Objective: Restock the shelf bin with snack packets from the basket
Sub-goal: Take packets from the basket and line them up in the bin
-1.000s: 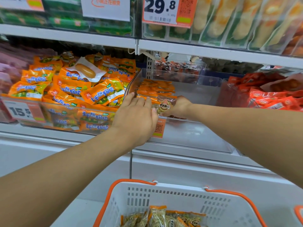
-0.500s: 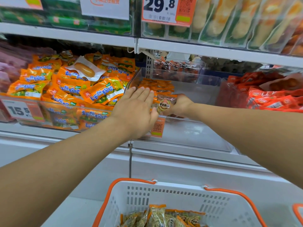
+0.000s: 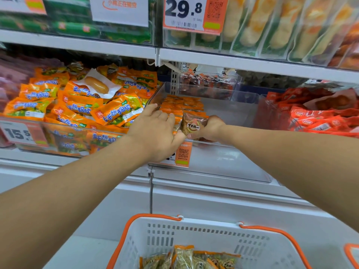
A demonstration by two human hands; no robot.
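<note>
Clear glossy plastic bin (image 3: 229,164)

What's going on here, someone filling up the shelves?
Yes. A person is restocking a clear shelf bin. The right hand grips a snack packet at the bin's front, while the left hand rests flat on the packets stacked there. More packets wait in the white basket below.

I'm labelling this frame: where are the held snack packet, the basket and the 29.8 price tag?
snack packet (image 3: 193,125), head view, round logo.
basket (image 3: 194,232), head view, white back wall.
29.8 price tag (image 3: 183,9), head view, printed digits.
</note>
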